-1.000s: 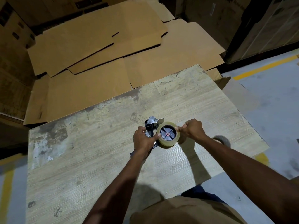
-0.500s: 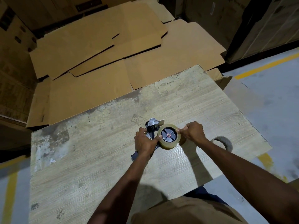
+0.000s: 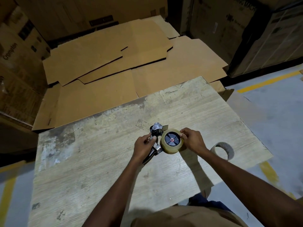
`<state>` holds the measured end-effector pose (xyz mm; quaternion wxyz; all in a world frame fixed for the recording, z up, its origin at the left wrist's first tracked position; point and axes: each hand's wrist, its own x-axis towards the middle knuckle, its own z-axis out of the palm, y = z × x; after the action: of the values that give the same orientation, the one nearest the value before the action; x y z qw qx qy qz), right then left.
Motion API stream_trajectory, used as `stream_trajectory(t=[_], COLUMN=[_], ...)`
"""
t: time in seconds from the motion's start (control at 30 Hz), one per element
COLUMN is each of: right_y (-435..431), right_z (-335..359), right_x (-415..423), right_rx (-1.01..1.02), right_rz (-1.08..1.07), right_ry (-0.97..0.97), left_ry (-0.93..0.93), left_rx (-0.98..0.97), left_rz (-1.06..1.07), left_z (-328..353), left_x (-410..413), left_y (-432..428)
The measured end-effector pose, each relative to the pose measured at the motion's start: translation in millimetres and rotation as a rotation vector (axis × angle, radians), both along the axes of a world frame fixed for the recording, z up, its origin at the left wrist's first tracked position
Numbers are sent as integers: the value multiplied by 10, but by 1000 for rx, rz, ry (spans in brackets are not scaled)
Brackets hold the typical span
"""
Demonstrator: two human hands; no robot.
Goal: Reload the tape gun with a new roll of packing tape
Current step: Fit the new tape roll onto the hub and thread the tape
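Both hands on tape gun (image 3: 155,138): left hand (image 3: 144,147) gripping frame, right hand (image 3: 192,140) pinching roll (image 3: 172,141).

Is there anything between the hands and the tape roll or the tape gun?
Nothing visible. The right hand already grips the roll on the gun's hub; the left hand holds the gun.

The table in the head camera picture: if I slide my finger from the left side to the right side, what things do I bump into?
Bare table → left hand → tape gun → new tape roll → right hand → empty tape ring, by the table's right edge.
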<state>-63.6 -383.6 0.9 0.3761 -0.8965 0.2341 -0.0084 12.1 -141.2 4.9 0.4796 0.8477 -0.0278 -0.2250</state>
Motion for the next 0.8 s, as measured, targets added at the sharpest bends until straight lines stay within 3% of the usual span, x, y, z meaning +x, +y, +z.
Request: stream_trajectory(t=[0.17, 0.37, 0.47, 0.57, 0.63, 0.7, 0.8], right_y=[32, 444, 840, 1195, 1361, 1524, 1701], right_z=[47, 131, 213, 209, 216, 180, 160], right_x=[-58, -225, -300, -287, -256, -212, -112], right_rx=[-59, -1, 211, 422, 810, 1163, 1370], right_rz=[40, -116, -185, -352, -522, -550, -553], right_ry=[13, -215, -177, 49, 245, 346, 372], left_ry=[-47, -151, -187, -304, -347, -363, -392], left_rx=[60, 23, -36, -8, 7, 3, 8], left_rz=[-14, 2, 44, 47, 57, 77, 84], left_z=[-24, 26, 126, 93, 39, -7, -31], left_x=[-22, -75, -54, 31, 64, 57, 19], left_y=[303, 559, 578, 662, 757, 876, 1031])
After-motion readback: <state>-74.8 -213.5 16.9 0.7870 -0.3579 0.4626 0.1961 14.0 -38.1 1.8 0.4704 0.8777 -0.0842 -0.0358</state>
